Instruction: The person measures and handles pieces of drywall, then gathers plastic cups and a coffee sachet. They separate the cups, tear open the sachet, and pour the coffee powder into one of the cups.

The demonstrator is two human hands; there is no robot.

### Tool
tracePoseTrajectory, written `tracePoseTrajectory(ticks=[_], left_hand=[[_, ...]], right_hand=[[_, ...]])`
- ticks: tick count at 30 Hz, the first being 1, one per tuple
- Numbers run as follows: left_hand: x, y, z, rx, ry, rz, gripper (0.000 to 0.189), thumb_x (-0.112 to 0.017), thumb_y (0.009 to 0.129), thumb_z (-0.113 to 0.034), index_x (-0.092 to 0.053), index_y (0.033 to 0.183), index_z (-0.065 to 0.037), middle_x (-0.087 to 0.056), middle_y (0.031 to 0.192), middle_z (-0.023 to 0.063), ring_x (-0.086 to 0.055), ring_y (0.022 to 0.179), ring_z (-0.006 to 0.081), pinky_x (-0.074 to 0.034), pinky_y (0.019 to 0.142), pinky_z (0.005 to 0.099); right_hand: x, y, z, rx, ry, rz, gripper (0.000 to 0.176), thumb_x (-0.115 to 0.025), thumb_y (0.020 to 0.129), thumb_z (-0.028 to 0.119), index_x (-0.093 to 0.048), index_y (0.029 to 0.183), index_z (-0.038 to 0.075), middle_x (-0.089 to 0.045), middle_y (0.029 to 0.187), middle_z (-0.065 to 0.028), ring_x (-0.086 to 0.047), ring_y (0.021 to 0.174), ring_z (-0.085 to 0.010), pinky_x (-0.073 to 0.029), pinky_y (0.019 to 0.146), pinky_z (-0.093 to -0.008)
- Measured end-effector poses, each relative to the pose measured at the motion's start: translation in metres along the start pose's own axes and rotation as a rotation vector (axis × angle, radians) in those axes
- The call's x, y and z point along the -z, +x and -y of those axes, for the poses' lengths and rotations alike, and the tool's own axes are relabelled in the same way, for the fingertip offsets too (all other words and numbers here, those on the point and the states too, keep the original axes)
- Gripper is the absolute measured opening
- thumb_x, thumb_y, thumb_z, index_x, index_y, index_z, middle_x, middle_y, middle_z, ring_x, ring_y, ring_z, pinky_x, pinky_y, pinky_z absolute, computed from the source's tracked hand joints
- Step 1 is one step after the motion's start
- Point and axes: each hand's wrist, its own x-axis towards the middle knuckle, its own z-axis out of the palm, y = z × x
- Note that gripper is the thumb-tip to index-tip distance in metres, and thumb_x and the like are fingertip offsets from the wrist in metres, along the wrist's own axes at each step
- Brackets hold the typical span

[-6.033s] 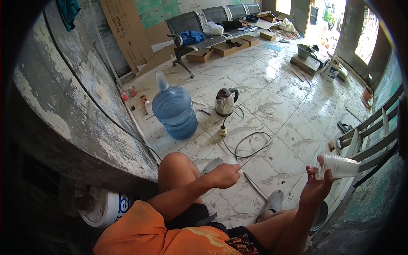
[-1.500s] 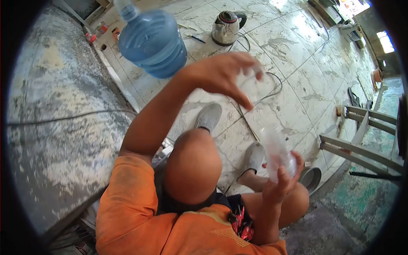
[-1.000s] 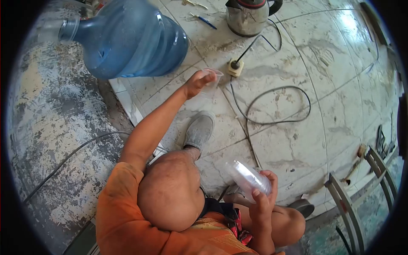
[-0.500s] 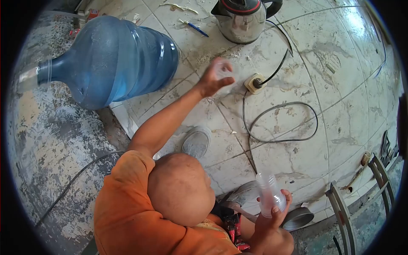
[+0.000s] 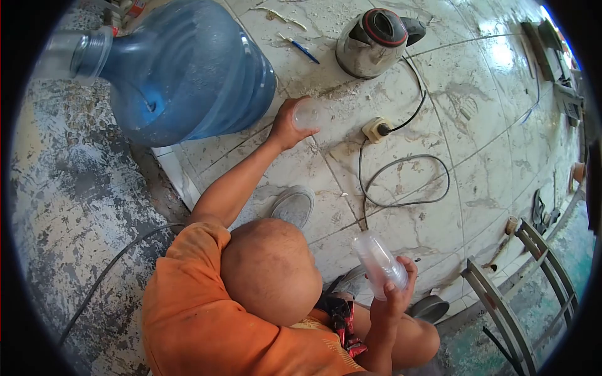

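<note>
Neither of my own hands is in view. Below me a person in an orange shirt sits, seen from above and behind. That person's left hand (image 5: pixel 290 127) is closed round a clear plastic cup (image 5: pixel 307 114), above the tiled floor near the jug's base. Their right hand (image 5: pixel 399 282) grips a stack of clear plastic cups (image 5: pixel 378 262), tilted up and left. A large blue water jug (image 5: pixel 194 75) lies on its side at upper left, its neck pointing left. An electric kettle (image 5: pixel 371 50) stands at the top.
A socket block (image 5: pixel 377 130) with a plug in it lies on the tiles, its dark cable (image 5: pixel 407 205) looped nearby. A blue pen (image 5: pixel 305 51) lies left of the kettle. Metal frames (image 5: pixel 498 313) stand at lower right, beside a round metal pan (image 5: pixel 429 309).
The view has shifted, and the jug looks larger. The person's left hand, blurred before, has moved left, away from the socket block, with the cup. Their right hand still holds the stack.
</note>
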Motion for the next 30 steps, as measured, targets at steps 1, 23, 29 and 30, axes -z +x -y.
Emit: tracePoseTrajectory(ticks=[1,23,29,30], left_hand=[[0.001,-0.006,0.0,-0.006,-0.013,0.001,0.073,-0.088,0.063,-0.02,-0.055,0.127,-0.007,-0.055,0.117,0.0148,-0.056,0.106,0.0316,-0.046,0.094,0.0383],[-0.018,-0.096,-0.164,-0.864,-0.203,0.684,0.072,-0.076,0.071,-0.049,-0.052,0.13,-0.014,-0.06,0.106,0.0029,-0.059,0.101,0.022,-0.041,0.089,0.04],[-0.042,-0.099,-0.112,-0.832,-0.172,0.501,0.07,-0.072,0.078,-0.054,-0.055,0.13,-0.01,-0.061,0.101,0.0115,-0.059,0.087,0.0313,-0.043,0.079,0.045],[-0.042,-0.089,-0.114,-0.769,-0.201,0.428,0.072,-0.075,0.075,-0.054,-0.055,0.129,-0.01,-0.062,0.102,0.0106,-0.059,0.09,0.0323,-0.043,0.087,0.0457]], right_hand=[[-0.002,-0.003,-0.004,0.032,-0.026,0.006,0.072,-0.076,0.071,0.038,-0.046,0.126,0.003,-0.05,0.114,-0.0098,-0.05,0.108,-0.0218,-0.041,0.096,-0.0341],[-0.028,0.011,-0.037,-0.083,-0.195,-0.049,0.057,-0.079,0.079,0.01,-0.046,0.123,-0.004,-0.054,0.111,-0.0127,-0.059,0.095,-0.0175,-0.052,0.077,-0.0288],[0.015,0.025,-0.067,0.217,-0.475,-0.134,0.044,-0.076,0.077,0.009,-0.051,0.113,0.001,-0.058,0.086,-0.0043,-0.058,0.076,-0.0116,-0.051,0.063,-0.0266],[0.013,0.029,-0.059,0.274,-0.434,-0.173,0.046,-0.077,0.077,0.009,-0.051,0.113,0.001,-0.059,0.089,-0.0059,-0.058,0.075,-0.0119,-0.051,0.062,-0.0264]])
